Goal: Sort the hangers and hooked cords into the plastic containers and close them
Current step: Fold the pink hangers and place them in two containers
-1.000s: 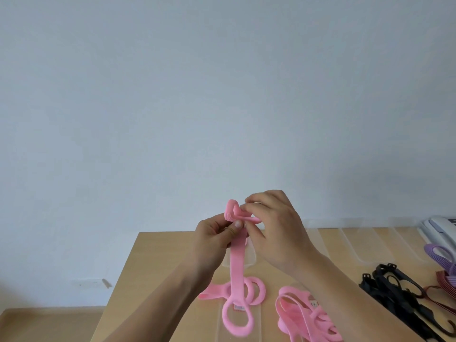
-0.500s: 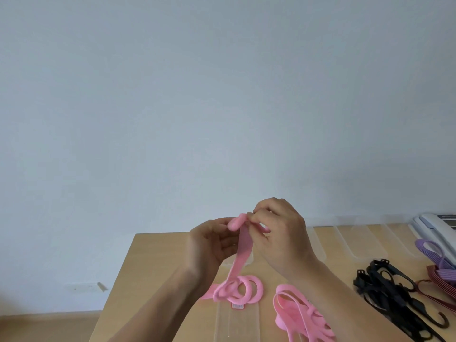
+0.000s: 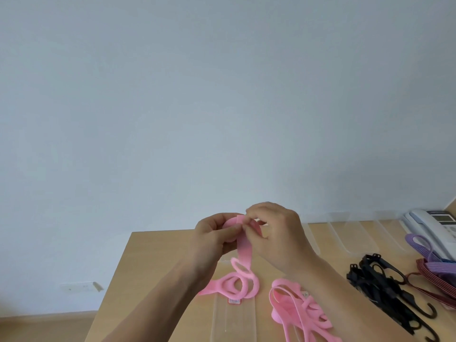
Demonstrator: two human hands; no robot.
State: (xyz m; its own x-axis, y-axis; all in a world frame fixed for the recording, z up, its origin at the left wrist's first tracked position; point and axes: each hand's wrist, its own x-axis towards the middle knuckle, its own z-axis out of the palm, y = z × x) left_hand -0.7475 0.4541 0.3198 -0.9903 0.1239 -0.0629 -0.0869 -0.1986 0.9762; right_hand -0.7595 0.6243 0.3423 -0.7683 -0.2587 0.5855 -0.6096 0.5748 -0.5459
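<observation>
While the pink looped strap (image 3: 243,251) is pinched at its top by left hand (image 3: 212,239) and right hand (image 3: 280,236) at lower centre, loops trailing to the bench (image 3: 148,267), the grip could be lost to springback and the clear container (image 3: 234,319) missed.

pink strap hanger (image 3: 244,248) held upright, ringed lower end coiled on a flat clear container (image 3: 234,322); pink hanger pile (image 3: 296,307) just right of it; black hooked cords (image 3: 380,290), purple hangers (image 3: 439,266) and maroon hangers (image 3: 434,280) far right
</observation>
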